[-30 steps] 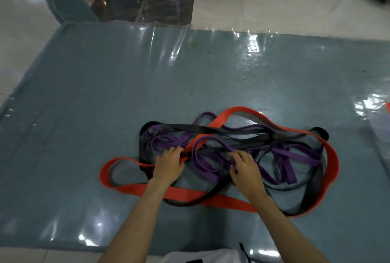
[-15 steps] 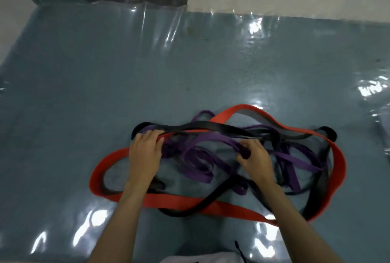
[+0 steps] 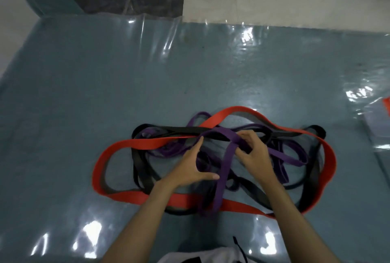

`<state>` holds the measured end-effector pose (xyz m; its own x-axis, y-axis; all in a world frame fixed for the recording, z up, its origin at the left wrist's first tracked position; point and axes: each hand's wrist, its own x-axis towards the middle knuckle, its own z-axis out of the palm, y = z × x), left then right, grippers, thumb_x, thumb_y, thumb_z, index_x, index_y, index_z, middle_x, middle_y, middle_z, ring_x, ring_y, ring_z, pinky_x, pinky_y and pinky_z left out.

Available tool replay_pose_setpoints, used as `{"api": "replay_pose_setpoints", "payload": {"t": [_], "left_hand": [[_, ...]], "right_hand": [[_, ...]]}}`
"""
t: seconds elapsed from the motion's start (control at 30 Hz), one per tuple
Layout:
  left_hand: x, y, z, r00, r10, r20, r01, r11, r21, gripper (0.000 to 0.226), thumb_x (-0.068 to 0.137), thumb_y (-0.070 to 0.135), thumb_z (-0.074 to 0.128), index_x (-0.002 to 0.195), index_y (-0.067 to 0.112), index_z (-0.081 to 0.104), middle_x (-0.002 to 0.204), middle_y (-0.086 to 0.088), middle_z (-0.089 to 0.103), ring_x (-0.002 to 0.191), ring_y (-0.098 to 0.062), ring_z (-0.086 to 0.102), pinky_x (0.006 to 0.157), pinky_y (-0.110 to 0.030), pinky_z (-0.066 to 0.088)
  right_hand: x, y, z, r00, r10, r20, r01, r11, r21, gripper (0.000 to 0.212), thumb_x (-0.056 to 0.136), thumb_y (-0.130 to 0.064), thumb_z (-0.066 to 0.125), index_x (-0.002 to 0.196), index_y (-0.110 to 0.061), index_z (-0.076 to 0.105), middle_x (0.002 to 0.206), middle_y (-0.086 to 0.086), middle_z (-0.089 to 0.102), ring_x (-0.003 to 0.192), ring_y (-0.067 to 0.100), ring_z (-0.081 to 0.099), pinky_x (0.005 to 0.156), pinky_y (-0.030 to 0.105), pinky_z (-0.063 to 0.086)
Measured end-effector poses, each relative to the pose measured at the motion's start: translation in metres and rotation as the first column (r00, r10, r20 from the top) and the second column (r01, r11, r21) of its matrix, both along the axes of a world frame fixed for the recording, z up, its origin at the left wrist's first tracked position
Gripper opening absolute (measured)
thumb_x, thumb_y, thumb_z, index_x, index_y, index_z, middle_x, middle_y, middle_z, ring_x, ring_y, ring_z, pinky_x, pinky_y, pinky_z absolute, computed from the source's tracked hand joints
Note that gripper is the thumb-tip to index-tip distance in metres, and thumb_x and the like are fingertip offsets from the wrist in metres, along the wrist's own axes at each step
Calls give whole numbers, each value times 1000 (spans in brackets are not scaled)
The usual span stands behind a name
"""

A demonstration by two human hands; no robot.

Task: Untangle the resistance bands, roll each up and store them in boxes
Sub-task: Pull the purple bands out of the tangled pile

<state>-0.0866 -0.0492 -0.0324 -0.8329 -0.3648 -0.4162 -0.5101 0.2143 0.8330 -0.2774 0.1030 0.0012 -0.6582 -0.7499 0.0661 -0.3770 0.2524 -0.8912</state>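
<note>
Right hand [image 3: 254, 155] is gripping the purple band [image 3: 229, 157]; left hand [image 3: 193, 167] is lying released. Pulling risks tightening purple against black band [image 3: 145, 176].

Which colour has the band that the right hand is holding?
Purple band, held by the right hand; head view.

Both bare forearms came up from the bottom edge and met near the middle. The left hand [image 3: 191, 166] was spread, its index finger stretched forward and its thumb pointed to the right. The right hand [image 3: 254, 153] was just beside it, a little further forward, with its fingers curled around a purple band [image 3: 226, 158].
</note>
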Motion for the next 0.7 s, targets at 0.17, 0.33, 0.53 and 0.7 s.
{"api": "replay_pose_setpoints", "payload": {"t": [0.17, 0.33, 0.53, 0.7], "left_hand": [[2, 20, 1, 975, 149, -166, -118, 976, 182, 142, 50, 74, 94, 163, 51, 10, 160, 12, 39, 142, 0, 45, 117, -28, 41], [3, 39, 34, 826, 310, -471, -309, 948, 81, 99, 59, 64, 96, 142, 47, 44, 134, 19, 59, 128, -10, 59, 104, -29, 47], [-1, 38, 74, 709, 268, -652, -472, 868, -156, 93, 72, 44, 95, 148, 27, 44, 145, 9, 49, 133, -17, 54, 108, -42, 51], [-8, 33, 98, 620, 304, -723, -617, 758, -210, 95, 77, 39, 93, 153, 16, 41, 139, 1, 44, 130, -21, 53, 105, -46, 53]], "right_hand": [[8, -2, 46, 998, 51, -27, -52, 996, -73, 37, 89, -9, 76, 114, -34, 66, 107, -15, 74, 97, 11, 73, 88, 24, 57], [15, -2, 87, 990, 15, -141, -36, 989, -144, 27, 87, -31, 75, 112, -31, 65, 105, -28, 71, 97, 0, 71, 87, 19, 55], [33, -6, 112, 977, 99, -191, -132, 977, -167, 31, 86, -13, 81, 114, -21, 70, 108, -8, 77, 101, 11, 74, 92, 41, 60], [46, -16, 152, 971, 219, -101, -236, 948, -215, 34, 83, -26, 79, 113, -36, 71, 109, -20, 77, 103, 4, 74, 92, 17, 54]]}}
